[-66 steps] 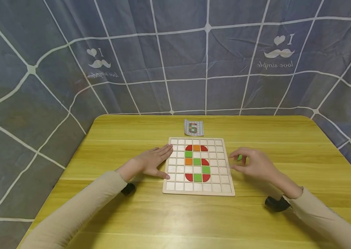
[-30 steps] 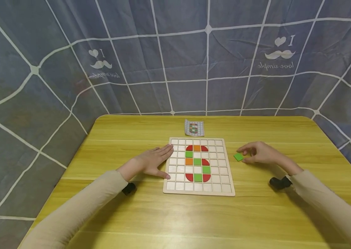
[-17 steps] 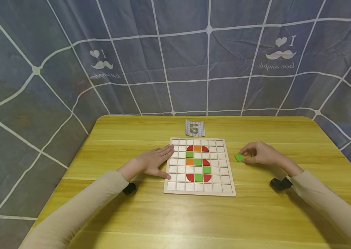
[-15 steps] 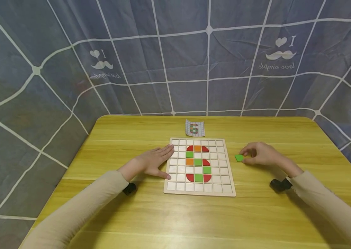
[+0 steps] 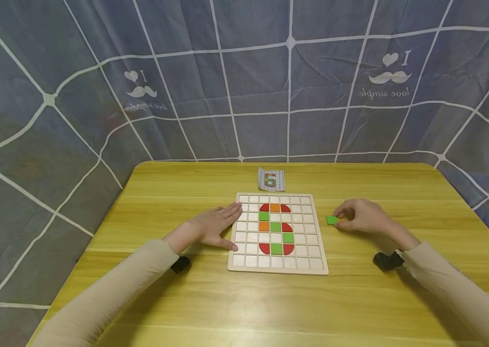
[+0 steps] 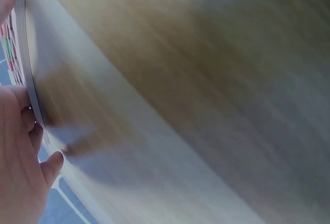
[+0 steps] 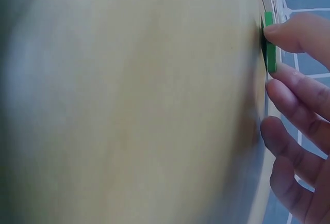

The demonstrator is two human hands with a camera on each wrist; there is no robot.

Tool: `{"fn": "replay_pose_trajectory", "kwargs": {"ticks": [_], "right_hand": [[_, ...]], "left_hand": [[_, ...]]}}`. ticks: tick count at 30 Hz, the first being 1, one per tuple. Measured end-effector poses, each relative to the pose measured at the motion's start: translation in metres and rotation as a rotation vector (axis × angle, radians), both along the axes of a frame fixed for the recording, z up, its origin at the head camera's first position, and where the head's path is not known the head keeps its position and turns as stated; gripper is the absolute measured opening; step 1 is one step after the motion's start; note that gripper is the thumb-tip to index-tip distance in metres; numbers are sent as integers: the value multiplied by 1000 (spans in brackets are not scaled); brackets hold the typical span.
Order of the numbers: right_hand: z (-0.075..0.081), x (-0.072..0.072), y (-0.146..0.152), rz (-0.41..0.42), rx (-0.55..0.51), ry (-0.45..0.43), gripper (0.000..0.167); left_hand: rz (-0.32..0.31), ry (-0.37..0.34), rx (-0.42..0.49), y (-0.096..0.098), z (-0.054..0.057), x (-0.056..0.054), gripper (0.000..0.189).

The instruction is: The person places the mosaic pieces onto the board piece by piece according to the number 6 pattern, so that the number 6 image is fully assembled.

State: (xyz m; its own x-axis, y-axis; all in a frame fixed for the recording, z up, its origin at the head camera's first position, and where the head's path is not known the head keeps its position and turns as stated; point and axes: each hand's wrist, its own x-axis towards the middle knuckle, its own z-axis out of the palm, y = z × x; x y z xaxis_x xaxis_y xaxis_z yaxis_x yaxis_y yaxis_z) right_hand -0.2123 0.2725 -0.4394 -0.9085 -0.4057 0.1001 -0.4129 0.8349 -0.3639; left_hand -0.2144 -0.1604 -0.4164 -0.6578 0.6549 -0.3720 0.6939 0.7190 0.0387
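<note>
A square wooden grid board point(image 5: 278, 268) lies mid-table, with red, orange and green tiles set in several of its cells. Flat along its left edge rests my left hand point(image 5: 214, 227), fingers spread and straight, fingertips and thumb on the rim. To the right of the board, my right hand point(image 5: 362, 217) pinches a green square tile point(image 5: 331, 220) between thumb and forefinger, close over the table. In the right wrist view the green tile point(image 7: 270, 43) shows edge-on between thumb and finger, and the other fingers are loosely bent.
Behind the board lies a small pattern card point(image 5: 271, 180) with a printed grid and coloured figure. The yellow wood-grain table point(image 5: 175, 193) has rounded back corners. A grey-blue curtain point(image 5: 253, 82) with white lines hangs behind it and along the sides.
My right hand has drawn slightly right, away from the board, and the green tile, mostly hidden earlier, now shows and has turned a little. The left hand and board stay put.
</note>
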Motion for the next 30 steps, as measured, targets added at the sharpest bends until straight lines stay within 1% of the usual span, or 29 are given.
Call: {"fn": "replay_pose_trajectory", "kwargs": {"ticks": [5,10,15,22,30], "right_hand": [[-1,4,-4,-21,1,18,26],[3,8,-11,-21,-6,28,27],[8,12,-19,-19,-9,60,28],[10,13,-34,3,-25,102,26],[9,16,-53,29,-72,135,25]], "left_hand": [[-2,0,-9,1,0,0,106],[1,-2,3,0,-1,0,105],[3,-4,18,-1,-1,0,105],[2,1,1,-1,-2,-1,106],[6,2,11,0,-5,-3,105]]}}
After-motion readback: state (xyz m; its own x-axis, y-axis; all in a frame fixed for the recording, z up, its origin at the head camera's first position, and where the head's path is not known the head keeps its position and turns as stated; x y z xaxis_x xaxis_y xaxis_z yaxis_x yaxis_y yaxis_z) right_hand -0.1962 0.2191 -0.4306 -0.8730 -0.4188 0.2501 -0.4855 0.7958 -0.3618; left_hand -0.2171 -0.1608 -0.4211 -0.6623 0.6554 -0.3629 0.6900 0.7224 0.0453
